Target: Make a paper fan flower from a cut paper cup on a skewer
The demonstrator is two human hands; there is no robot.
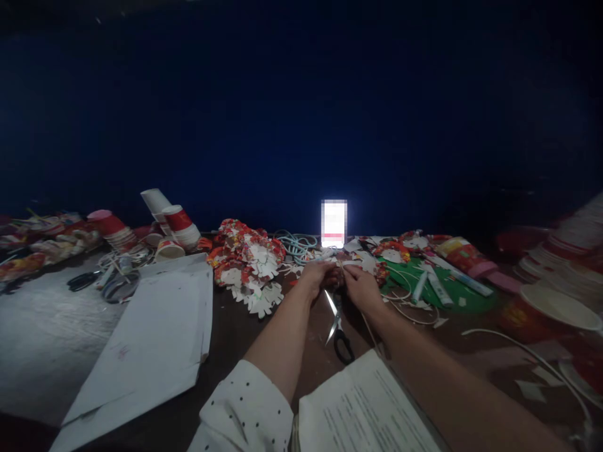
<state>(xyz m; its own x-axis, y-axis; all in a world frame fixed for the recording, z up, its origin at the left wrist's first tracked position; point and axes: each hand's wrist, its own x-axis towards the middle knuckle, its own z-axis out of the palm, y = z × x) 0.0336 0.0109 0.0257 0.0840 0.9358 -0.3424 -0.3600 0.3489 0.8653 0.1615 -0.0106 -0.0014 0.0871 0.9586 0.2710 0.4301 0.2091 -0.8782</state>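
My left hand [321, 276] and my right hand [362, 285] are close together over the far part of the table, fingers bent inward and pinched. A thin pale cord [369, 328] runs down from my right hand toward my lap. What the left fingertips grip is too dark and small to make out. Just below my hands lie scissors [335, 320] with spread blades and a black handle. A heap of cut red and white paper-cup flowers [249, 263] sits to the left of my left hand.
A lit, blurred-out screen [334, 223] stands behind my hands. Glue tubes [438, 287] and white cord lie on a green sheet [400, 285] at right. Paper cups [181, 226] stand left, behind white board [155, 339]. A printed booklet [362, 408] is nearest me.
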